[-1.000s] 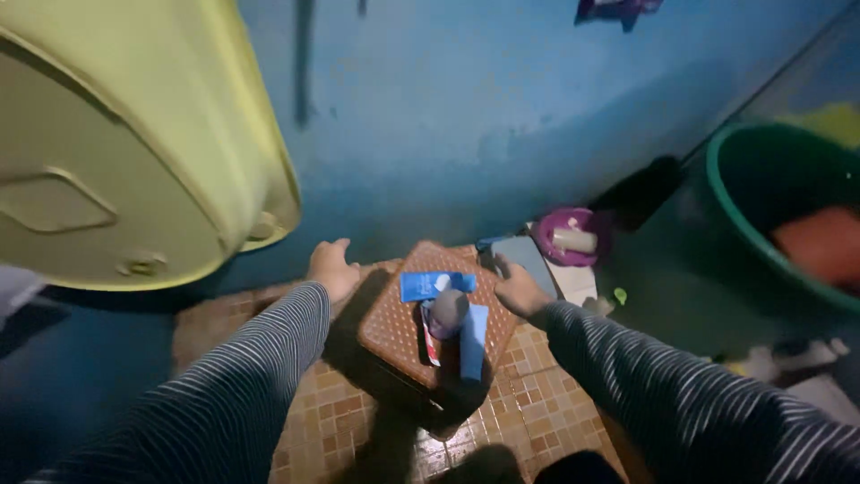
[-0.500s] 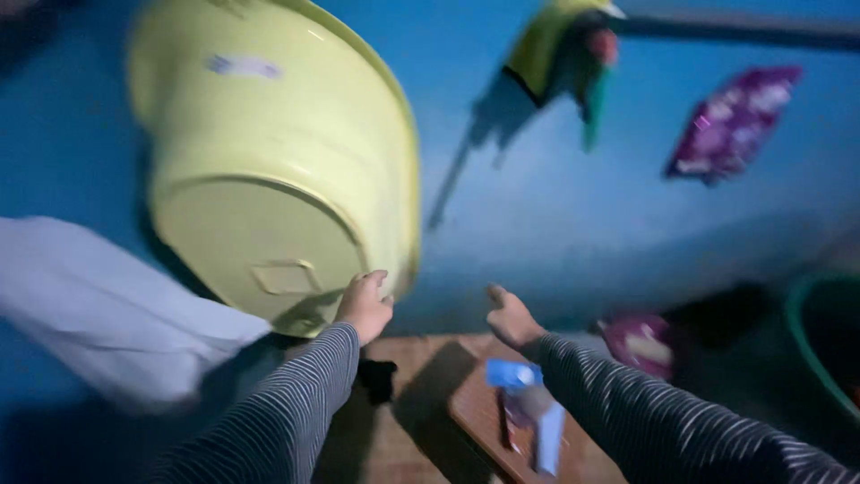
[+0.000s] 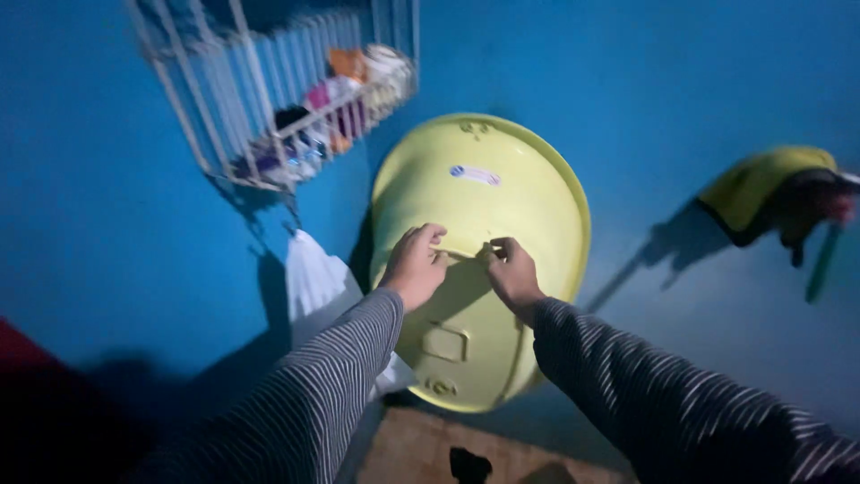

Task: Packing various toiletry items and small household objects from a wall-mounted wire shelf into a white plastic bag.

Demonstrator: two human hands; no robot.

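While the yellow-green tub [image 3: 502, 179] leans against the blue wall [image 3: 107, 206], I see its underside turned toward me, its open mouth facing the wall, and its long axis running up and down with a slight tilt to the right at the top. My left hand [image 3: 414, 265] rests on the base near the middle, fingers curled loosely against the plastic, and I cannot tell whether they pinch anything. My right hand [image 3: 511, 273] lies just beside it, fingertips bent onto the same raised ridge, touching the tub rather than wrapped round it. A white wire basket [image 3: 269, 99] with small things in it hangs on the wall above and to the left. A white cloth [image 3: 313, 282] hangs just left of the tub, and a yellow cloth [image 3: 761, 184] hangs well apart to the right.
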